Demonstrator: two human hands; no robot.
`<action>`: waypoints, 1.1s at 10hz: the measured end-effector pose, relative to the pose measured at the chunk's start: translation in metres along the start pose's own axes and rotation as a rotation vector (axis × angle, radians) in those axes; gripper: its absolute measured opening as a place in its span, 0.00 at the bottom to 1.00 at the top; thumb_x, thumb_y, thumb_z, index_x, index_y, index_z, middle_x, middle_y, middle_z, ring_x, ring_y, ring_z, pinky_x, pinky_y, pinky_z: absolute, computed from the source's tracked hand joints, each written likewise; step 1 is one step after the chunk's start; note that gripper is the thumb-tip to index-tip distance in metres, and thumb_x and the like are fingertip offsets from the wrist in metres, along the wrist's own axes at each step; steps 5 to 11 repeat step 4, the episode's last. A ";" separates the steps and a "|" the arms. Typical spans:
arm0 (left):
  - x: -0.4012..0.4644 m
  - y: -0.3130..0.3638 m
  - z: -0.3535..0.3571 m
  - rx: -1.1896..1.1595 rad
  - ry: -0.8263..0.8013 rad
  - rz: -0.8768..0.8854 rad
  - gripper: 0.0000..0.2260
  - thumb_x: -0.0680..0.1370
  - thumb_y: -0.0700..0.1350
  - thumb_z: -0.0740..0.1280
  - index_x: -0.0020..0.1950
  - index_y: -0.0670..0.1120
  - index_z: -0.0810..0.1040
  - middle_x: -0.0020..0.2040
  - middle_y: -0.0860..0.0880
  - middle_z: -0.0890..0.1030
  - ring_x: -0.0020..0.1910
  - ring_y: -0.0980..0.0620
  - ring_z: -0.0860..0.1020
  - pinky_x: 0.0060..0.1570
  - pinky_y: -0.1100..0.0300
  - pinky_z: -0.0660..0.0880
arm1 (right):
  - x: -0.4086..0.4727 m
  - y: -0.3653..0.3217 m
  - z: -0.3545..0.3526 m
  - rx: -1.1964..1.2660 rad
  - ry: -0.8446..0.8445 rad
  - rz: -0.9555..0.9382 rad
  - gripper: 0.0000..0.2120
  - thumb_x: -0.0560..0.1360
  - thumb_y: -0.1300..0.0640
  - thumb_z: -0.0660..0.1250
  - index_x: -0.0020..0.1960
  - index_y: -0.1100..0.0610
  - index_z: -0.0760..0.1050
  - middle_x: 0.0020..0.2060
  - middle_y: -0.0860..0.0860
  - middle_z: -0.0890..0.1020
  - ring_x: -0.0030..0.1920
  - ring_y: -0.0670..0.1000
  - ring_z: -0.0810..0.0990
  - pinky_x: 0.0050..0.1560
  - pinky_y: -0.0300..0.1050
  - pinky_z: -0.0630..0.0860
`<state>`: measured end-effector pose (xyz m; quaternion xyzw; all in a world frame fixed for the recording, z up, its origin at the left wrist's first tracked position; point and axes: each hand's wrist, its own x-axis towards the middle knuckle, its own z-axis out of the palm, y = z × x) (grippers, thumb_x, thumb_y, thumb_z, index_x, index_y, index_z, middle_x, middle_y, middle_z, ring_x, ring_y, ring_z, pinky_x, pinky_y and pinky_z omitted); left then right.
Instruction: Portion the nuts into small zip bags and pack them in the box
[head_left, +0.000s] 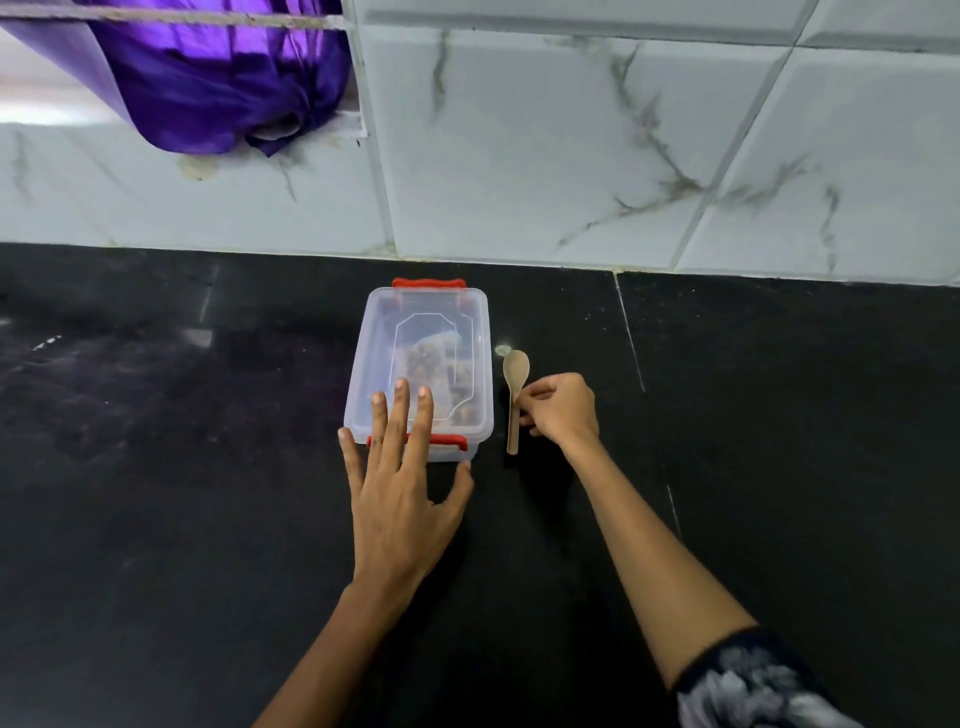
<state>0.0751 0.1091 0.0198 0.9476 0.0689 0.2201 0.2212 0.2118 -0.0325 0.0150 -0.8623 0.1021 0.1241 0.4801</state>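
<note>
At the centre of the frame, the box (421, 369) sits on the black counter (208, 519) with its translucent lid on and a red latch at both the far and near ends. Brownish contents, most likely bagged nuts (434, 364), show dimly through the lid in the right half of the box; you cannot count the bags, nor confirm each is zipped. No loose nuts or spare zip bags are visible elsewhere on the counter, so judge the portioning and packing as essentially complete, with only securing the lid or tidying left (whether the near latch is fully clipped cannot be told, as your fingers cover it).

Your left hand (400, 467) lies open and flat, fingers spread over the near end of the lid and the thumb against the near right corner; it grips nothing. Your right hand (561, 410) is curled, its fingertips pinching the handle of the wooden spoon (514, 400), which lies just right of the box and parallel to its long side.

For movement, note the tiled wall (571, 156) close behind the box in the upper half of the frame. The counter offers wide room left, right and toward you. A purple cloth (218, 83) hangs at upper left, well apart.
</note>
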 end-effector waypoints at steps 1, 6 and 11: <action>0.005 -0.004 0.001 0.020 0.003 -0.011 0.35 0.73 0.58 0.58 0.77 0.49 0.52 0.77 0.48 0.54 0.77 0.50 0.47 0.73 0.52 0.35 | 0.010 0.000 0.006 -0.022 0.012 -0.004 0.02 0.73 0.61 0.70 0.45 0.59 0.81 0.37 0.52 0.83 0.31 0.45 0.81 0.28 0.35 0.76; 0.010 -0.001 0.009 0.015 0.034 0.035 0.34 0.74 0.59 0.57 0.77 0.49 0.51 0.77 0.48 0.54 0.76 0.52 0.47 0.72 0.44 0.42 | 0.009 0.013 0.011 -0.019 0.053 -0.018 0.05 0.74 0.58 0.69 0.46 0.59 0.81 0.35 0.50 0.82 0.32 0.47 0.83 0.37 0.44 0.82; 0.010 -0.001 0.009 0.015 0.034 0.035 0.34 0.74 0.59 0.57 0.77 0.49 0.51 0.77 0.48 0.54 0.76 0.52 0.47 0.72 0.44 0.42 | 0.009 0.013 0.011 -0.019 0.053 -0.018 0.05 0.74 0.58 0.69 0.46 0.59 0.81 0.35 0.50 0.82 0.32 0.47 0.83 0.37 0.44 0.82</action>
